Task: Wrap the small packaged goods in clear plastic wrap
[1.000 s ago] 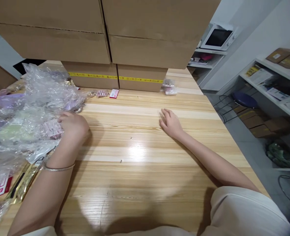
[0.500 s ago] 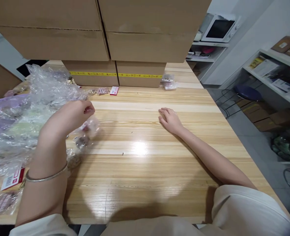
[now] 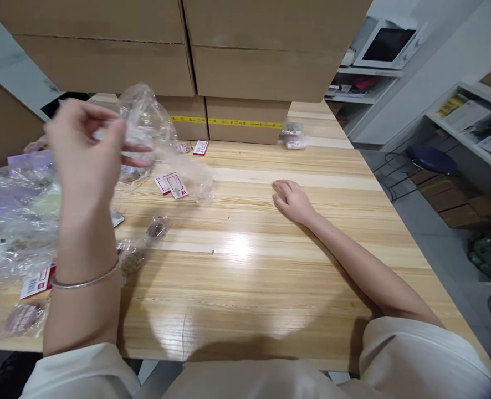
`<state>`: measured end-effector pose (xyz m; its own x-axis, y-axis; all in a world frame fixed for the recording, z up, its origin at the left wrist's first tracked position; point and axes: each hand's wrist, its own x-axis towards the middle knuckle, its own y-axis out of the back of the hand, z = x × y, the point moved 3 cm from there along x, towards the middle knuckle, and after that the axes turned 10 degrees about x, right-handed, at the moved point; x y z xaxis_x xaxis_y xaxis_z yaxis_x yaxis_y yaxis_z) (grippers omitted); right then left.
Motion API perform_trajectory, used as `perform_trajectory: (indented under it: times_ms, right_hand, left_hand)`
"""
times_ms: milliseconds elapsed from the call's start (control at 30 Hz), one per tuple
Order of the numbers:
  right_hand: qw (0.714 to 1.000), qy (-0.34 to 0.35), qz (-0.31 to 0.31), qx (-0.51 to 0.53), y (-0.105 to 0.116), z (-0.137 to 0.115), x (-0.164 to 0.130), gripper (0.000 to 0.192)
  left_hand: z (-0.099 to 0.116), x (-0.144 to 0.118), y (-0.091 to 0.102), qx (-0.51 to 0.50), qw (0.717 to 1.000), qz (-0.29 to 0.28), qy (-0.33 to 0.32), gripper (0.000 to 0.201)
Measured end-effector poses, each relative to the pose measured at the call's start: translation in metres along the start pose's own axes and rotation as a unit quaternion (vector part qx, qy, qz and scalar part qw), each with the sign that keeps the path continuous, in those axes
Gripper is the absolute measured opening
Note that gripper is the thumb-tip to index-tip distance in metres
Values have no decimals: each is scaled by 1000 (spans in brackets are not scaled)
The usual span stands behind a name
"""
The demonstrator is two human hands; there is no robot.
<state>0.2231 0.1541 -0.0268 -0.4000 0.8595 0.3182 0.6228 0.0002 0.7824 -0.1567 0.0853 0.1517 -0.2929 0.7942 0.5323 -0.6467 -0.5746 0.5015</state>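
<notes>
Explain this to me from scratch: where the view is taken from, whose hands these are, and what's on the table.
There is no machine here, just a person working bare-handed. One camera worn on the head looks forward and down, so you see the person's own arms reaching out from below.

The left hand, blurred, is raised and appears to hold crinkled clear plastic. The right hand holds nothing and rests on the wooden table.

At the left lies a heap of clear wrapping. Nearer the middle are red-and-white cards and a small wrapped item, its contents hard to make out. Cardboard boxes are stacked at the back.
</notes>
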Motion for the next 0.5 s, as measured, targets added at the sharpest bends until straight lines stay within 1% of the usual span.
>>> perform_trajectory:
  times_ms: [33,67,133,200,233,267,300,333,367,400,467,500]
  right_hand:
    - [999,10,-6,30,1,-7,-1,56]
    - [997,21,-13,69,2,-17,-2,65]
    - [985,42,-31,165,4,-44,-6,86]
    - [962,58,-39,262,6,-76,-10,102]
    - [951,63,-30,303,8,-91,-11,104]
    - [939,61,-15,339,10,-104,-13,97]
    - [926,49,3,375,12,-114,-13,82]
    - [910,29,23,414,13,-122,-13,65]
    - [889,1,40,457,15,-126,-13,50]
    - [863,-28,54,501,17,-128,-12,42]
    - [809,-78,78,577,21,-128,-10,35]
    - [789,-96,91,601,23,-128,-10,34]
  left_hand:
    - [10,-5,-13,-74,997,-27,12,19]
    - [21,-12,-27,-143,986,-76,32,16]
    - [45,-29,-49,-256,948,-178,67,14]
    - [66,-47,-64,-331,900,-269,93,14]
    - [74,-55,-68,-352,879,-306,99,15]
    - [79,-62,-72,-365,863,-334,99,16]
    - [82,-68,-74,-372,854,-351,93,19]
    - [83,-72,-77,-373,852,-357,83,25]
    - [82,-74,-79,-368,860,-347,70,30]
    - [80,-76,-82,-355,874,-326,58,34]
    - [73,-80,-88,-294,911,-286,52,40]
    - [71,-83,-92,-251,922,-288,60,47]
